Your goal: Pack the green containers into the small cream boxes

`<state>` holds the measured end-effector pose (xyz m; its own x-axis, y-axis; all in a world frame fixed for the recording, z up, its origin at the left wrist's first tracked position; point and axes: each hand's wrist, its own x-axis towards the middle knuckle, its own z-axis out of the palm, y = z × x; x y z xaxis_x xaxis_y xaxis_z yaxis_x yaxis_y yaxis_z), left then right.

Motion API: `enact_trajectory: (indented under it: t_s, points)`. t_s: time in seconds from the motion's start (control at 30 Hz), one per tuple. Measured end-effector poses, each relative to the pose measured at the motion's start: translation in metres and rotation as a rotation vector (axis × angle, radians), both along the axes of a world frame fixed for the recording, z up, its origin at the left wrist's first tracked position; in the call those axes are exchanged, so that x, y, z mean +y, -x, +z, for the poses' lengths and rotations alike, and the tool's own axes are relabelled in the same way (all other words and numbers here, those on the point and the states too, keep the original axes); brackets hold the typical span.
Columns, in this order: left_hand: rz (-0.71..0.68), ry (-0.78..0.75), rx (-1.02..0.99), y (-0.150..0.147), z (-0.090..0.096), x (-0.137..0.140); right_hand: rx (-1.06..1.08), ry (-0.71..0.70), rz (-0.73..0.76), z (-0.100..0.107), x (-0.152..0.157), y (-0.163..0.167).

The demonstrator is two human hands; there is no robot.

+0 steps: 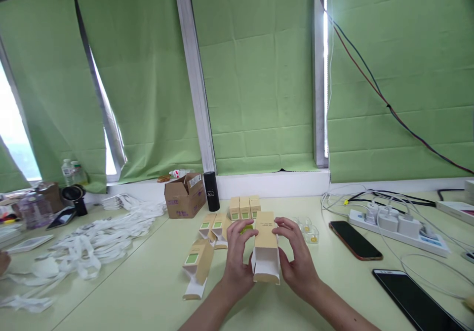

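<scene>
Between my two hands is a small tan carton (266,232), its near end open and the white inside showing. My left hand (239,252) grips its left side, and my right hand (296,254) grips the right side with fingertips on the top edge. To the left lies another tan carton (202,262) with a green window and an open flap. Two more open cartons (215,227) lie behind it. A row of three closed cartons (244,206) stands further back. Just beyond my right hand are small clear plastic pieces (309,232) with yellow bits inside.
A brown cardboard box (184,196) and a black cylinder (211,191) stand by the wall. White straps (111,232) are heaped at left. On the right lie two phones (355,240) and a power strip (400,230) with loose cables. Another person's hand (4,262) shows at far left.
</scene>
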<state>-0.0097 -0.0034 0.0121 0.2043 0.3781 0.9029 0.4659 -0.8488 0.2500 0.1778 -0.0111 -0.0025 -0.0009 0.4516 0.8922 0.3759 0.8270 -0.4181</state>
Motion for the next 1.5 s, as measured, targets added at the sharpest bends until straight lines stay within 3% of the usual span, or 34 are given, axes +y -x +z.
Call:
enact_trajectory:
  t_s: [0.2, 0.43, 0.57, 0.8, 1.0, 1.13, 1.33, 1.5]
  points:
    - [-0.064, 0.022, -0.003, 0.000, 0.000, -0.001, 0.008, 0.038, 0.107, 0.004, -0.003, -0.001]
    - [-0.228, 0.270, -0.187, -0.003, -0.001, -0.006, 0.219, 0.356, 0.255, 0.000, -0.002, 0.005]
    - [-0.244, 0.269, -0.212, -0.004, -0.001, -0.006, 0.317, 0.443, 0.339, 0.002, -0.001, 0.005]
    - [-0.184, 0.224, -0.092, -0.005, 0.003, -0.006, 0.337, 0.463, 0.325, 0.005, -0.003, 0.006]
    - [-0.142, 0.310, -0.109, -0.007, -0.003, -0.001, 0.290, 0.463, 0.292, 0.003, -0.004, 0.007]
    - [-0.178, 0.400, -0.195, -0.006, -0.005, 0.002, 0.205, 0.419, 0.235, 0.004, -0.004, 0.005]
    - [-0.322, 0.521, -0.294, -0.004, -0.002, 0.004, 0.163, 0.441, 0.293, 0.003, -0.004, 0.002]
    - [-0.357, 0.543, -0.331, -0.005, -0.004, 0.008, 0.154, 0.468, 0.346, 0.001, -0.001, 0.000]
